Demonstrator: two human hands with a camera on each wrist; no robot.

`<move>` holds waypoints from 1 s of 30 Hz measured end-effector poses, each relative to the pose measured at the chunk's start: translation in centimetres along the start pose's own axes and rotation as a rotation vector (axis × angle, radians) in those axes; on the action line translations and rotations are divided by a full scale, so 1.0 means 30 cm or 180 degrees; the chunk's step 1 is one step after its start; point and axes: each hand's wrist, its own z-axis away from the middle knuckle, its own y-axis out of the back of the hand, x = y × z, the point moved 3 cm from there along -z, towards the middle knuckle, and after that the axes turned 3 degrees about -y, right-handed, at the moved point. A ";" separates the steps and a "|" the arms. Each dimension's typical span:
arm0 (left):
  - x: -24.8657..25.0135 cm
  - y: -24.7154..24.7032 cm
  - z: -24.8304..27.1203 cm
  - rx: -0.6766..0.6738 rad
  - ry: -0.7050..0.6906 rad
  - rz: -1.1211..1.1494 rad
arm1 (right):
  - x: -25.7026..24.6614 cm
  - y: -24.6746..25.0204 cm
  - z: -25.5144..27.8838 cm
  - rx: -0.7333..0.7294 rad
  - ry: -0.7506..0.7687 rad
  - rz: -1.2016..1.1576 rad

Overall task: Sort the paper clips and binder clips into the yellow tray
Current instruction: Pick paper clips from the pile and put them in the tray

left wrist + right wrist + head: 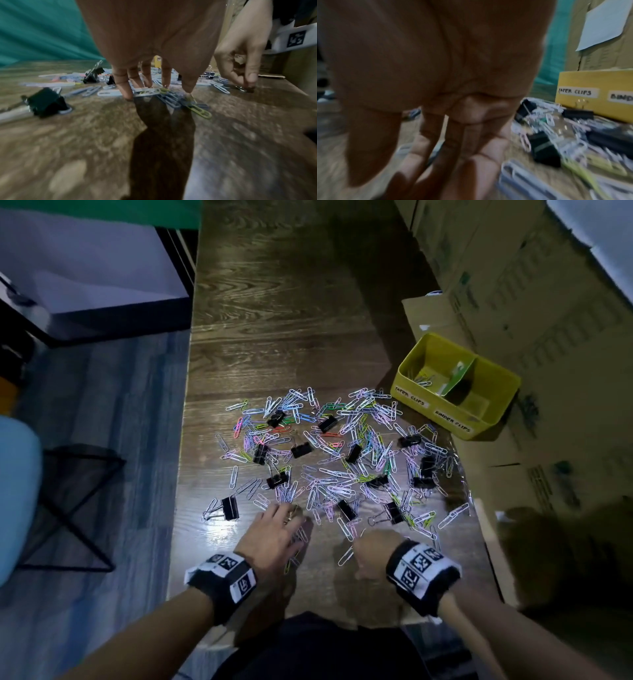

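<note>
Our dark wood-grain bench (274, 302) is strewn with coloured wire paper clips (329, 474) and black metal binder clips (303, 449); the yellow plastic two-compartment tray (455, 419) sits far right. Our left hand (274, 534) rakes spread fingers over clips; our right hand (373, 553) pinches one small clip. We risk tangled clips dragging along, or dropping into the wrong labelled compartment.

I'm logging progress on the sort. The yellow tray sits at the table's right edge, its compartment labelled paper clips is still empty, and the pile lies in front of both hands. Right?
Not quite. The paper clips compartment of the yellow tray already holds a few paper clips, as the head view shows. The rest stands: the tray sits at the table's right edge, and the pile lies in front of the left hand and right hand.
</note>
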 end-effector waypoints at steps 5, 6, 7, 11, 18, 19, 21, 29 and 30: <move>0.040 -0.044 0.023 -0.0044 -0.0117 0.0083 | -0.059 -0.041 -0.040 0.0407 0.0231 -0.0561; 0.042 -0.038 0.026 -0.0005 -0.0101 0.0071 | -0.080 -0.039 -0.050 0.0490 0.0315 -0.0710; 0.039 -0.030 0.034 0.0037 -0.0039 0.0050 | -0.100 -0.039 -0.059 0.0579 0.0421 -0.0812; -0.013 -0.028 0.083 0.0023 0.0640 0.0312 | -0.091 -0.042 -0.059 0.1403 0.0231 -0.0668; 0.071 -0.056 0.048 0.0105 0.0430 0.0511 | -0.151 -0.090 -0.083 0.1649 0.0073 -0.0792; 0.076 -0.052 0.043 0.0133 0.0419 0.0507 | -0.164 -0.086 -0.087 0.1733 0.0021 -0.0862; 0.069 -0.047 0.041 0.0163 0.0456 0.0477 | -0.173 -0.080 -0.095 0.1836 -0.0111 -0.0981; 0.056 -0.036 0.013 0.0118 0.0250 0.0784 | -0.162 -0.066 -0.133 0.1582 -0.0019 -0.0740; 0.053 -0.030 0.013 0.0179 0.0203 0.0926 | -0.156 -0.065 -0.136 0.1576 -0.0022 -0.0701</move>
